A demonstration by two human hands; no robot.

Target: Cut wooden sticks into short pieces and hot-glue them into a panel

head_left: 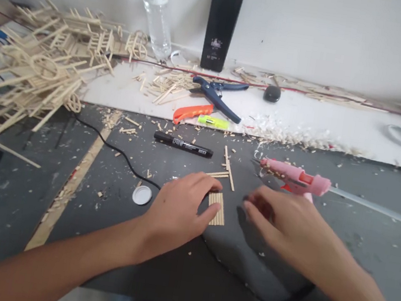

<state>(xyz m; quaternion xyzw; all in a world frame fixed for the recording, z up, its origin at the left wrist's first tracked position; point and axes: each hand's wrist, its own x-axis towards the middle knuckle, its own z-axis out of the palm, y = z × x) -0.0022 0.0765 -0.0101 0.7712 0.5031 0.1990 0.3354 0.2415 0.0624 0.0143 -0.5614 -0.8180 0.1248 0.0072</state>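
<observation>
A small panel of wooden sticks [220, 214], set side by side, lies on the grey table. My left hand [180, 205] holds it at its left side, thumb on top and fingers at the upper edge. To the right of the panel, my right hand [274, 214] hovers apart from it with fingers curled; whether anything is between the fingertips is too blurred to tell. Just above the panel are a few loose sticks [228, 167]. A pink glue gun [296, 177] lies beyond my right hand, and a black marker [183, 144] beyond my left.
Stick structures [43, 66] pile up at the left. A bottle [155, 13] and a phone [221, 30] stand at the wall. Blue cutters [218, 98], an orange-handled tool [193, 113] and a white lid [141, 195] lie about. A black cable [120, 153] crosses the table.
</observation>
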